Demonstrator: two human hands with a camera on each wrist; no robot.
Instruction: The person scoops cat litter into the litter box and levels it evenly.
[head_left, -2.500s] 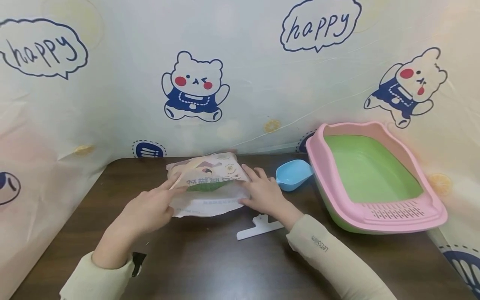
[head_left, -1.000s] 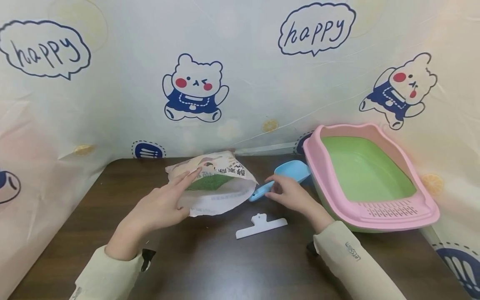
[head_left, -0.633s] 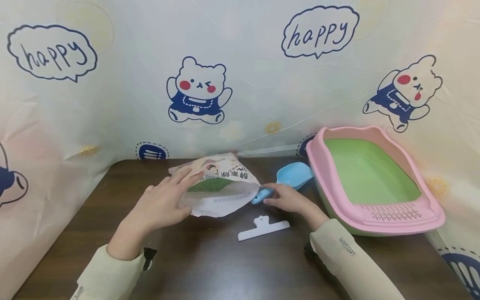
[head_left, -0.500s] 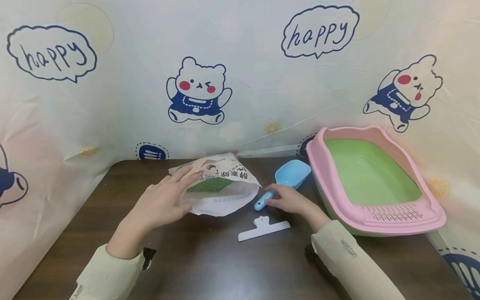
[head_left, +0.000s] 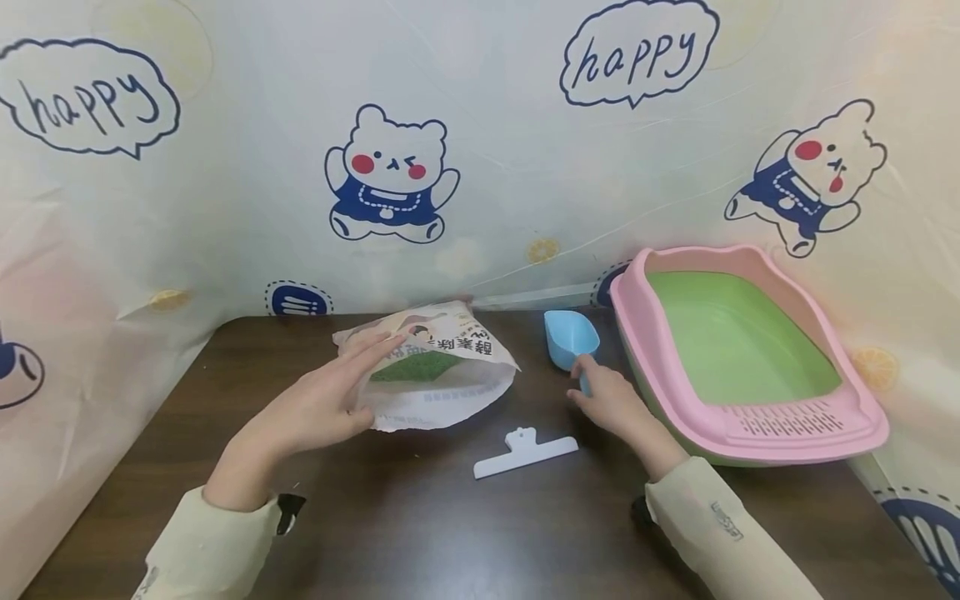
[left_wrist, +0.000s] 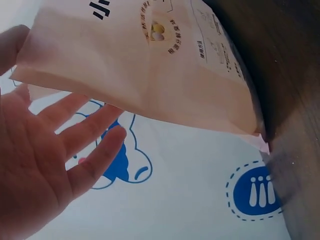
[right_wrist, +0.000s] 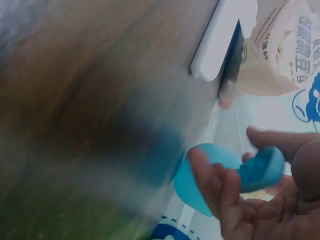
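An opened bag of cat litter [head_left: 450, 392] lies on the table in the head view, its mouth toward me and green granules showing inside. At its left side is my left hand [head_left: 315, 408], fingers straight and spread. The left wrist view shows the fingertips behind the bag's edge [left_wrist: 150, 90], with the palm facing the camera. My right hand [head_left: 618, 404] holds a light-blue scoop [head_left: 570, 337] by its handle, the bowl pointing away from me. Curled fingers around the handle [right_wrist: 262, 170] appear in the right wrist view. My right hand hides most of the handle in the head view.
On the right stands a pink-rimmed green litter box [head_left: 750, 425], close to the scoop. A white bag clip [head_left: 525, 452] lies on the dark wooden table [head_left: 450, 533] in front of the bag. A printed sheet [head_left: 510, 183] hangs behind the table.
My right hand has left the bag's mouth, taken hold of the scoop's handle and swung the handle rightward, away from the bag. My left hand stays at the bag's left side.
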